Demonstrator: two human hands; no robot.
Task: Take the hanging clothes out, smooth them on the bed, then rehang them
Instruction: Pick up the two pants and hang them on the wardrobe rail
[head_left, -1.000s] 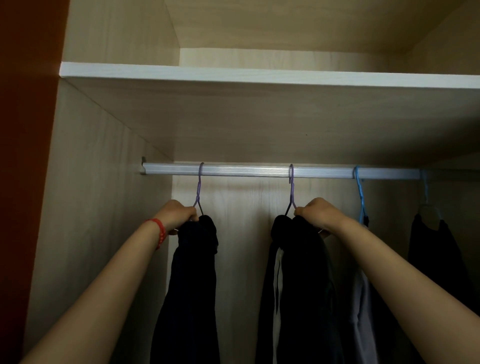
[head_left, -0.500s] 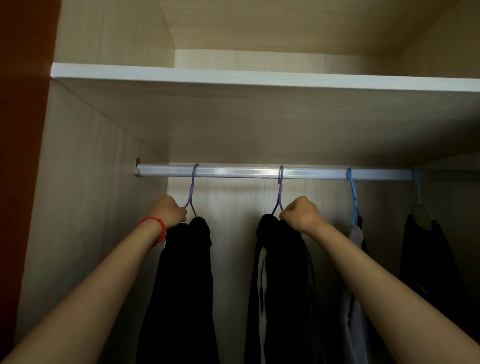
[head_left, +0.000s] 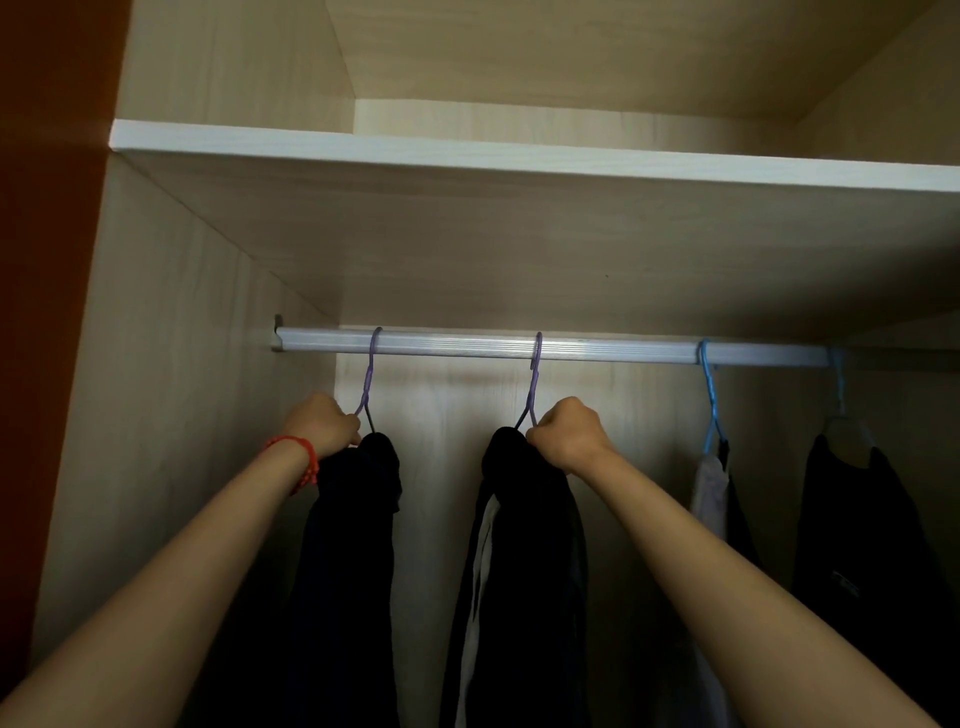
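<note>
A silver rail (head_left: 613, 349) runs across the wardrobe. Two purple hangers hook over it. My left hand (head_left: 322, 426), with a red cord at the wrist, grips the left purple hanger (head_left: 368, 379) at its shoulder, above a dark garment (head_left: 348, 561). My right hand (head_left: 566, 431) grips the second purple hanger (head_left: 534, 379), which carries a black garment with a white lining (head_left: 524, 571). Both hooks sit on the rail. Further right hang a blue hanger (head_left: 709, 400) with a grey and black piece, and a pale blue hanger (head_left: 839, 389) with a black top (head_left: 862, 545).
A white-edged shelf (head_left: 519, 156) spans the wardrobe above the rail. The left side panel (head_left: 156, 415) stands close to my left arm. An orange-red surface (head_left: 47, 312) borders the far left. The lower parts of the clothes are in deep shadow.
Both hands have slid slightly left along with their hangers and garments, still gripping them. The hooks stay on the rail.
</note>
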